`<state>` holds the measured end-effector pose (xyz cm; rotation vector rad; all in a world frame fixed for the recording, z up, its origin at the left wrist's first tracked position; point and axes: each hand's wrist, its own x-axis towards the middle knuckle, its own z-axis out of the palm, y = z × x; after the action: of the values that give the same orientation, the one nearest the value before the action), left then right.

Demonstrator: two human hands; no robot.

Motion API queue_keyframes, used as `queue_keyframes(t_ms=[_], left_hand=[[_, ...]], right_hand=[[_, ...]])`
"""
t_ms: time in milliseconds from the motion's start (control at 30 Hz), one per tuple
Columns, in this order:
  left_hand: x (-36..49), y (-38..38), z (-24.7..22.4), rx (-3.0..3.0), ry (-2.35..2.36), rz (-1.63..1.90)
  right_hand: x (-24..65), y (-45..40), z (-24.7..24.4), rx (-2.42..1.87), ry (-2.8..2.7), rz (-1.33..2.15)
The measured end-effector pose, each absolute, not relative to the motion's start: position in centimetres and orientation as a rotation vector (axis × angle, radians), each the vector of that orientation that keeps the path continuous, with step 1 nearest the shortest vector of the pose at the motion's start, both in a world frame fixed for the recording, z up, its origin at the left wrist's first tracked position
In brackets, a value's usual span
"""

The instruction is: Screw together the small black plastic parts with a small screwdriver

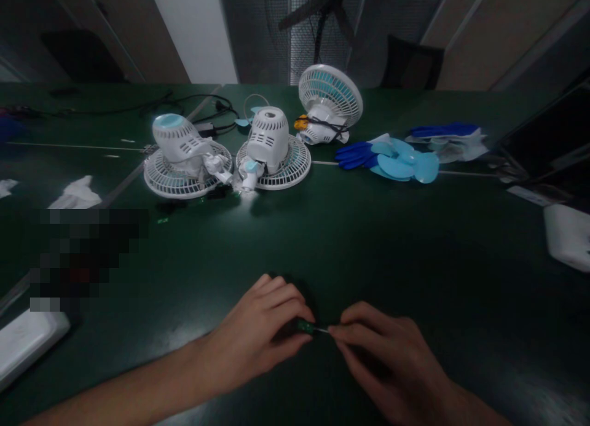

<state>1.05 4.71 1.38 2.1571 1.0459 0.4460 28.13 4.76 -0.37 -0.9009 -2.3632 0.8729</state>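
Low over the green tabletop, my left hand [271, 318] is closed around the green handle of a small screwdriver [306, 326]. Its thin metal shaft points to the right. The fingertips of my right hand [387, 346] pinch the far end of that shaft, so the tip is hidden. Most of the handle is covered by my left fingers. Both hands are near the front middle of the table [221, 248].
Beyond my hands lie two white fans face down, a left one [177, 152] and a middle one [270, 143]. A third fan [329, 100] is tilted behind them. Light blue fan blades [401, 161] rest beside blue gloves [357, 155]. White boxy objects stand at both sides.
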Motion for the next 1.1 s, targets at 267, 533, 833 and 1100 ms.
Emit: queue_keyframes(t_ms=[267,533,833,1100], left_hand=[[1.3,4.9,1.5,2.161,1.039,0.447],[1.1,4.8,1.2,2.175,1.042,0.439],[1.3,4.8,1.2,2.181,1.042,0.443],[0.3,4.6,1.7,2.163,0.959,0.398]], right_hand=[[28.2,4.7,-0.9,-0.895,-2.423,0.891],[28.0,4.9,-0.5,-0.901,-2.422,0.839],[27.5,4.6,-0.7,-0.81,-2.446,0.665],[27.9,5.0,0.1,-0.836,-2.321,0.741]])
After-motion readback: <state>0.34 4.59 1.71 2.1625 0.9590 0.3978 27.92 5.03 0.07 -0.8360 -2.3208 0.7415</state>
